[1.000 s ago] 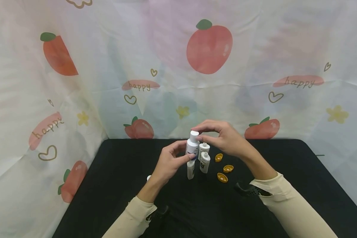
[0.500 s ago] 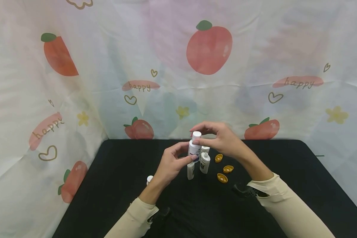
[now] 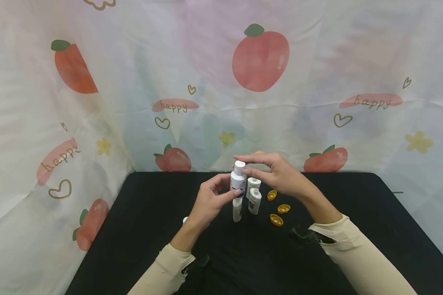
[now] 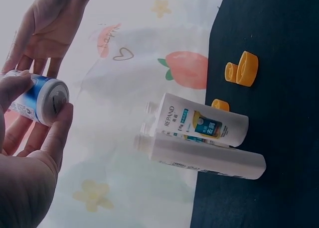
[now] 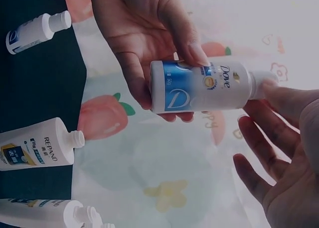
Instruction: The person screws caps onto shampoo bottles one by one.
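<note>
A small white and blue Dove bottle (image 5: 199,88) is held up, cap uppermost, above the black table. My left hand (image 3: 212,198) grips its body, thumb across the front. At the white cap (image 3: 240,164) is my right hand (image 3: 278,174), pinching it between thumb and forefinger while the other fingers spread in the right wrist view. Just below and behind stand several white REPAND bottles: one bottle (image 3: 254,203) in front, another bottle (image 3: 253,184) farther back, and a slim-looking bottle (image 3: 237,211) under the held one. Their necks show no large caps.
Three gold ingot-shaped pieces lie right of the bottles; the nearest gold piece (image 3: 276,220) is closest to me. Another blue and white bottle (image 5: 37,33) stands at the left, mostly hidden by my left forearm in the head view. A printed cloth (image 3: 206,82) hangs behind the table.
The Dove bottle shifts slightly right and tilts, then comes back left and upright. My right hand turns about the cap, its forefinger now straighter; the left hand keeps its grip.
</note>
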The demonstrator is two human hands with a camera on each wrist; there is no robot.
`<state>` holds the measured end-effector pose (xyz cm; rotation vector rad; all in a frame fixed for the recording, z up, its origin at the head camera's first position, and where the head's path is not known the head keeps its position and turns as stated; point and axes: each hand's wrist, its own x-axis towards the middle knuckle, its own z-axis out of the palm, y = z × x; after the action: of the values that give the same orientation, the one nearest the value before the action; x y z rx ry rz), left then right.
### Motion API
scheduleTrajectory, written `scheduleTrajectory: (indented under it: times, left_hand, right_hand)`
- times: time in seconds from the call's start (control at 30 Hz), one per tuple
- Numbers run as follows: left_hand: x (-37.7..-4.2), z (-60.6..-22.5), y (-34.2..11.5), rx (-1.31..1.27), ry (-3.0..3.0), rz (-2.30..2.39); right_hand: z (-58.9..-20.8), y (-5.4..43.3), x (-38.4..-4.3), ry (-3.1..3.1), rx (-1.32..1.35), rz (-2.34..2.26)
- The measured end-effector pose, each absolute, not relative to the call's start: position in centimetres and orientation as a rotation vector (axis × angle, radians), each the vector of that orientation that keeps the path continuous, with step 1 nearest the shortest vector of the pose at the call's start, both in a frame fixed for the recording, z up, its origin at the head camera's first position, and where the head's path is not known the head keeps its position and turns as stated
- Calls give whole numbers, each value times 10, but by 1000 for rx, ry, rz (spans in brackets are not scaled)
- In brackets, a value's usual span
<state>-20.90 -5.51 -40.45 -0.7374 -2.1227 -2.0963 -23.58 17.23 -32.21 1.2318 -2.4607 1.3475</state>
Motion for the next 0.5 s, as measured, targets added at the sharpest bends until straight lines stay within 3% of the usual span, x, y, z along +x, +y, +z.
scheduleTrajectory:
  times: [0.5]
  left_hand:
    - [-209,-404,-53,-722,-2108,-2148]
  right_hand:
    - [-324,172,-235,-2426,1140,1307]
